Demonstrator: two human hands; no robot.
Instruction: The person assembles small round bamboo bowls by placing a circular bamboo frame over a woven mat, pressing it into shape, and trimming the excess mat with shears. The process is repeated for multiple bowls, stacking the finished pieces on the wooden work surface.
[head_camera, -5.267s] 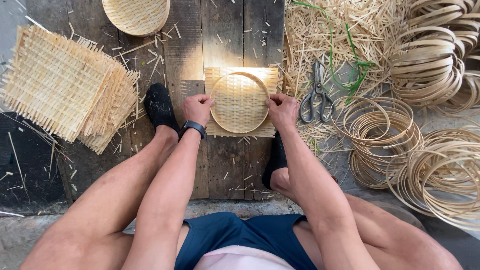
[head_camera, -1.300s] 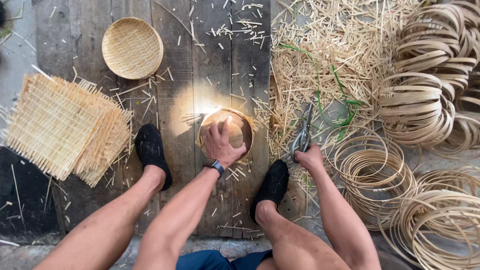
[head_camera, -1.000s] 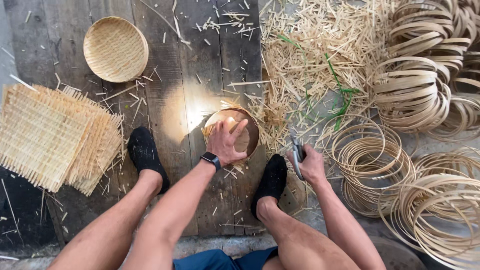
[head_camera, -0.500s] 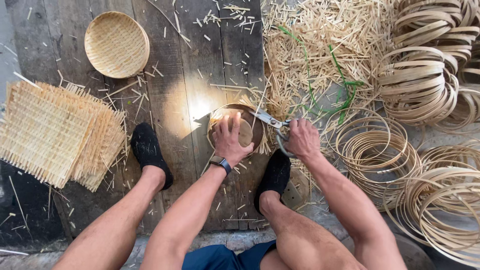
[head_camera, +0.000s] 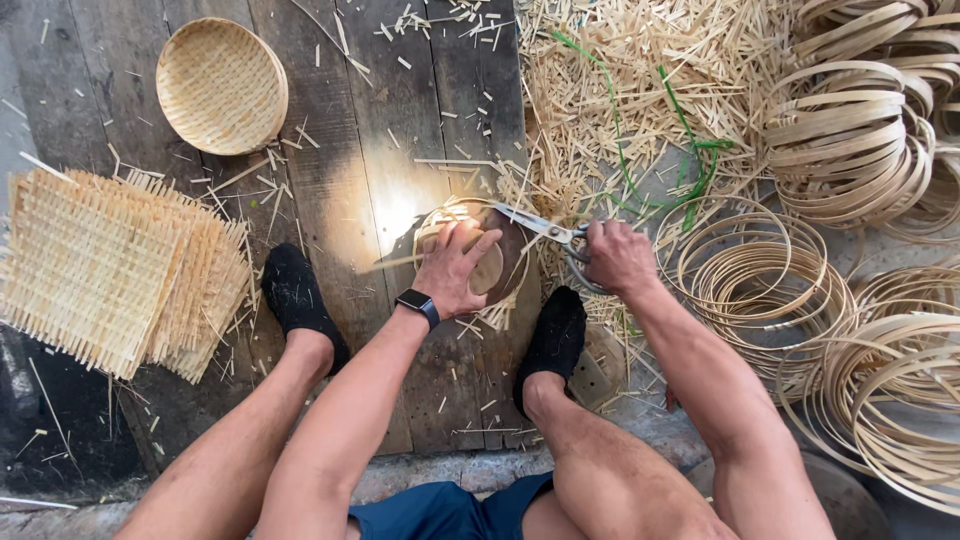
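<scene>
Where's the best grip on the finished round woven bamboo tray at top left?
Likely the round woven bamboo tray is best pinched at its raised rim, from the near edge. It lies flat and open side up on the dark wooden planks, so only the rim stands proud.

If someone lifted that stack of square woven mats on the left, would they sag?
The woven mats would probably bend a little, being thin open weave. They look light. Their loose strip ends stick out and might snag or shed.

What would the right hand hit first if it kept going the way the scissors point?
The right hand aims the scissors toward upper left. Their tips already reach the rim of the round basket under the left hand, so that rim likely comes first, though depth is unclear.
</scene>
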